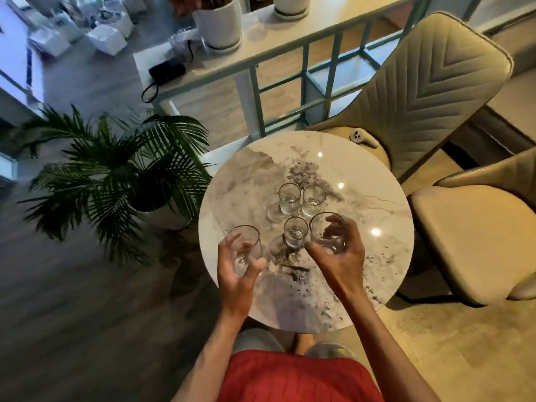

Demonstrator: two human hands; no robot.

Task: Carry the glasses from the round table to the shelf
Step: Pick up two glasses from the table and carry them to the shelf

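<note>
The left hand point(236, 275) wraps its fingers around one glass point(245, 248), and the right hand point(340, 256) curls round a second glass point(326, 232). Between the two grips stands a third glass point(295, 233), with two more glasses point(290, 198) just beyond it on the round table point(377, 198). The carrying looks barely begun, with all five at the table.

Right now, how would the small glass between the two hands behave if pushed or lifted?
Probably fragile: the glass looks thin and clear. It would likely slide easily, since the marble table looks glossy. Standing upright and narrow, it might tip if knocked.
</note>
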